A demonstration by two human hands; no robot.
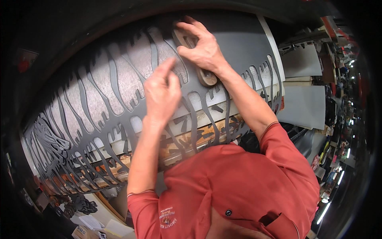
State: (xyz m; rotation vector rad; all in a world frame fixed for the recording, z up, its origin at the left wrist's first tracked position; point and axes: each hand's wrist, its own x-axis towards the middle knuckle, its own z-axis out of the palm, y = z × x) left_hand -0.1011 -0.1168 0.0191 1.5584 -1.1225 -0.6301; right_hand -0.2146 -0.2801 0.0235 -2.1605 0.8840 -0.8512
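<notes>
Lying on a dark grey sheet (244,44), a narrow, loop-shaped die (207,82) is sitting aslant near the middle of the top edge of the view, just beside the last of a row of cut openings. The right hand (205,49) is touching its upper part, the thumb and forefinger standing apart along its left rim; how firmly they are gripping cannot be told. The left hand (162,93) is showing blurred over the sheet, to the left of the die, its forefinger pointing up and its thumb parted from it. Nothing is showing between those 2 digits, and whether they are touching the sheet is unclear.

Around the hands, the sheet is spreading out in long, curving openings, a pale surface (101,77) showing through them. At the left end, loose strips (53,139) are lying in a tangle. Along the near edge, slim bands of the sheet are hanging over a worn brown ledge, with small dark scraps (217,108) lying about there. Both arms are coming out of the short sleeves of a red shirt (238,175). Farther right, 2 pale panels (303,105) are standing near the sheet, and bright tube lamps (341,178) are shining beyond.
</notes>
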